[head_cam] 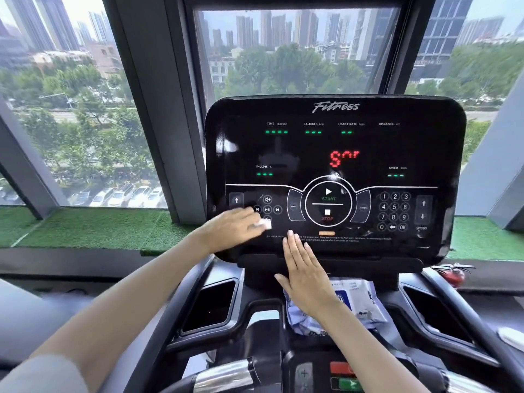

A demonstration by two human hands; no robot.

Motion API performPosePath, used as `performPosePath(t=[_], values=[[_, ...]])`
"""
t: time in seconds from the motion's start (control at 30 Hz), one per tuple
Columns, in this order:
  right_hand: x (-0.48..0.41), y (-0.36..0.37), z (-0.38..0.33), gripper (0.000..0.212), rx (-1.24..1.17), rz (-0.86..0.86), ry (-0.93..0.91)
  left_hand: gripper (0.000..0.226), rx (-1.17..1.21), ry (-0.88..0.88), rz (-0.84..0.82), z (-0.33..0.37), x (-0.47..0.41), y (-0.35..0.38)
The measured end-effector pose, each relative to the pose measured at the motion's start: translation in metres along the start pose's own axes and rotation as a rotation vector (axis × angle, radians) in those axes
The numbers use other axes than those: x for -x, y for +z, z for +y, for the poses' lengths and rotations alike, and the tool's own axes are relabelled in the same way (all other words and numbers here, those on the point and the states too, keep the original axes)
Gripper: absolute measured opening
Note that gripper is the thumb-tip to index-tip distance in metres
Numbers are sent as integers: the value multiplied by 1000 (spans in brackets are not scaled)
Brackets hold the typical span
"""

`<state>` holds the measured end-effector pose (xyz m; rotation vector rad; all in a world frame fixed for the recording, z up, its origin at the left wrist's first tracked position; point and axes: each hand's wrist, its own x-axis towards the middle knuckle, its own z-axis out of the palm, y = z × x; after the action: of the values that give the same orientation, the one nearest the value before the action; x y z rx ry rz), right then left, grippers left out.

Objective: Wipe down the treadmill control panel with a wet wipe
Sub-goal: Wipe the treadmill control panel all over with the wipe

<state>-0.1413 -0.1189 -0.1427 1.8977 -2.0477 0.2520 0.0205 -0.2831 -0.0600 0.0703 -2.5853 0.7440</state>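
The black treadmill control panel (334, 154) fills the centre, lit with green dashes and red characters. My left hand (229, 229) lies flat on the panel's lower left, pressing a small white wet wipe (265, 224) against the surface beside the media buttons. Only a corner of the wipe shows past my fingers. My right hand (304, 272) is flat with straight fingers at the panel's bottom edge, fingertips touching just below the STOP button (327, 215); it holds nothing.
A pack of wet wipes (357, 302) lies on the console tray below the panel, partly behind my right wrist. Black cup holders (211, 304) sit at either side. Handlebars and a red and green button cluster (344, 375) are nearest me. Windows stand behind.
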Motion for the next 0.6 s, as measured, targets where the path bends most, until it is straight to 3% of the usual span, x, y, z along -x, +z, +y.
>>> performPosePath(t=[0.07,0.1,0.13,0.23,0.27,0.3,0.37,0.4,0.47,0.57,0.6], values=[[1,1,0,71,-1,-1,-7,15,179,-447,153,-1,-6,-1],[0,1,1,71,-1,1,-11,18,226,-586,202,5,-8,0],[0,2,2,71,2,2,-16,19,244,-587,179,12,-11,1],[-1,4,4,71,16,-6,-26,19,86,-27,-16,20,-9,4],[-1,4,4,71,19,-8,-24,18,61,-1,-2,14,-10,2],[-2,5,4,71,21,-11,-22,15,145,-150,23,8,-13,-2],[-2,5,4,72,18,-21,-19,9,289,-658,207,-1,-19,-5],[-2,6,3,72,14,-24,-17,16,314,-784,282,1,-22,-4],[-1,6,3,71,3,-23,-15,29,319,-662,301,12,-27,0],[-1,5,3,71,-6,-14,-15,18,122,-106,78,13,-23,-1],[-1,4,3,71,-6,-12,-15,17,105,-126,71,8,-23,-2]])
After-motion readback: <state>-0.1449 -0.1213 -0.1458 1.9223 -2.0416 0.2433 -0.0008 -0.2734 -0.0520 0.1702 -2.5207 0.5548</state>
